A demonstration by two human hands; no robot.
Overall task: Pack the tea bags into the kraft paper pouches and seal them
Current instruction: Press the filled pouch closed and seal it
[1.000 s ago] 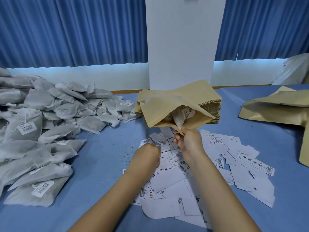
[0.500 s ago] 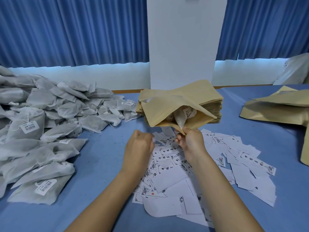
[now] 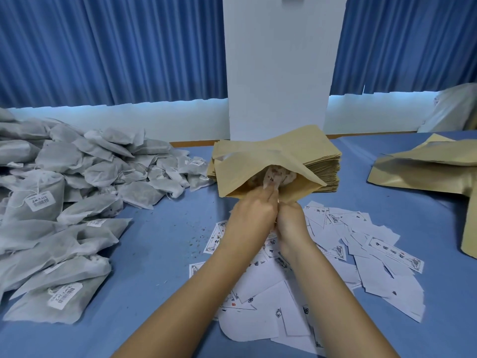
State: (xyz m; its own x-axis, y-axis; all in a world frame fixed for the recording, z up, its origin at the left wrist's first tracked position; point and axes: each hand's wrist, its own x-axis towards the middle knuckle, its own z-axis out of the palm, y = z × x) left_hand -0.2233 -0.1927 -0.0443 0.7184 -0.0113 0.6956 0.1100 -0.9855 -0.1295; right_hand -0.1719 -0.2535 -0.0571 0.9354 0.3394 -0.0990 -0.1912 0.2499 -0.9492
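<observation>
— Where is the kraft pouch (image 3: pixel 268 171)?

— It is held up off the table (image 3: pixel 154 254), in the middle, just in front of the person. A tea bag (image 3: pixel 275 177) sits inside its open mouth.

— Who holds it?

— The right hand (image 3: pixel 293 223) grips the bottom lip of the mouth, with its fingers curled on the paper. The left hand (image 3: pixel 254 215) is right beside it. Its fingertips are in the mouth, on something white. I cannot tell if they pinch it or just push it.

— How do you do this bit well?

— I think you keep the mouth wide with the right hand. Then you push the bag all the way down so nothing sticks out. The top has to lie flat to seal. Go soft, because the tea bag looks thin and could rip.

— Which way does the pouch point?

— The mouth faces 6 o'clock, at the person, tipped a bit to 5. The shut end looks to be near 11. So I think its long side runs from 11 to 5. The paper is bent, so I am not sure.

— What is around it?

— Just behind it, at 1 o'clock, is a stack of flat pouches (image 3: pixel 324 171). At 9 o'clock, well apart, is a big pile of tea bags (image 3: pixel 64 202). Paper slips (image 3: pixel 382 257) lie under the hands and out to 4 o'clock. At 3 o'clock lie more brown pouches (image 3: pixel 426 174).
</observation>
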